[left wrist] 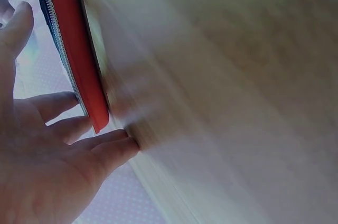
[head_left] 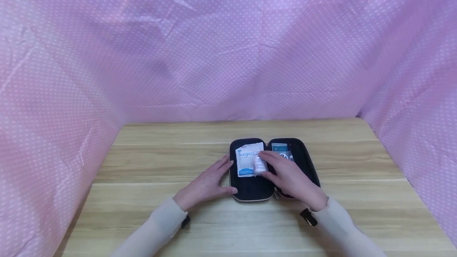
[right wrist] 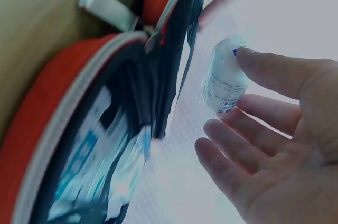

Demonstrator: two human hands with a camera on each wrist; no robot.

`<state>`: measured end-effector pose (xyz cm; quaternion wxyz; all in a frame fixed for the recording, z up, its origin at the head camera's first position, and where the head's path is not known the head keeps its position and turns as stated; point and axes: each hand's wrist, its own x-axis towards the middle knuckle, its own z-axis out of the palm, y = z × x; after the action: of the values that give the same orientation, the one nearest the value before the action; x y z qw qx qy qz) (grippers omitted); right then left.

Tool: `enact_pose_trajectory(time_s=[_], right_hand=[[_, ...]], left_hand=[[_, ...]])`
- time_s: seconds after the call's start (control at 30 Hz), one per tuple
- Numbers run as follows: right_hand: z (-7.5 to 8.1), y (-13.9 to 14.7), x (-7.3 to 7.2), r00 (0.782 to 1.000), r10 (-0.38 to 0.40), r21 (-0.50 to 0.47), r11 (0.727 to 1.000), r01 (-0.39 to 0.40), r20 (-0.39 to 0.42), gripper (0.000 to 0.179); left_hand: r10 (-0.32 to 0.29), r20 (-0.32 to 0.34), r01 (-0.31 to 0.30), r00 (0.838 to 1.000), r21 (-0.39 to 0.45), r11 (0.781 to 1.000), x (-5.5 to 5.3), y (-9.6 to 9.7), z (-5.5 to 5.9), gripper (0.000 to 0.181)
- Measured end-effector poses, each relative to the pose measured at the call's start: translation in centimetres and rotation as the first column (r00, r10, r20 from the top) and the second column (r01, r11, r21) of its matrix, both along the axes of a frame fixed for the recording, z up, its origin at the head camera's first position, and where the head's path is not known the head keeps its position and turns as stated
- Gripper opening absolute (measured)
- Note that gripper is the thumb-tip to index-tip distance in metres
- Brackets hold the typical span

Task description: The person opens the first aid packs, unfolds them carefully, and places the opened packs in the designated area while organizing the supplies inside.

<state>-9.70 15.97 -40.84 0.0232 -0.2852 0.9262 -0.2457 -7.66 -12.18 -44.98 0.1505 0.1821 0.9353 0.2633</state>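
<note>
A black-lined zip case (head_left: 251, 190) lies unfolded on the table, its outer side red (left wrist: 76, 49) in the left wrist view. My right hand (head_left: 290, 177) pinches a small white bandage roll (right wrist: 224, 81) in a clear printed wrapper, between thumb and fingers. In the head view the roll overlaps a white and blue packet (head_left: 245, 162) lettered "Surgica..." in the left half. My left hand (head_left: 207, 181) is at the case's left edge, fingers extended, with fingertips against its side.
The right half of the case holds teal and dark blue packets (head_left: 279, 147). A pale zipper pull (right wrist: 108, 8) hangs near the hinge. The wooden table (head_left: 160, 162) is enclosed by pink dotted cloth (head_left: 214, 50) at the back and sides.
</note>
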Motion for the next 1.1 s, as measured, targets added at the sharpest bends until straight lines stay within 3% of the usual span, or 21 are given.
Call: enact_pose_trajectory(time_s=[0.37,0.63,1.1], right_hand=[[-0.4,4.3,0.6,0.993,-0.013,-0.052,0.999,0.006,-0.118,0.054],[-0.8,6.6,0.9,0.997,-0.041,-0.028,0.999,0.039,-0.058,0.053],[-1.6,7.6,1.7,0.999,-0.022,0.021,1.000,0.023,-0.047,0.055]], left_hand=[[-0.004,-0.019,0.004,1.000,-0.011,1.000,0.2,0.2,0.2,0.097],[0.006,-0.008,-0.006,1.000,-0.012,1.000,0.3,0.3,0.2,0.096],[0.010,0.002,-0.010,1.000,-0.017,1.000,0.3,0.5,0.2,0.097]])
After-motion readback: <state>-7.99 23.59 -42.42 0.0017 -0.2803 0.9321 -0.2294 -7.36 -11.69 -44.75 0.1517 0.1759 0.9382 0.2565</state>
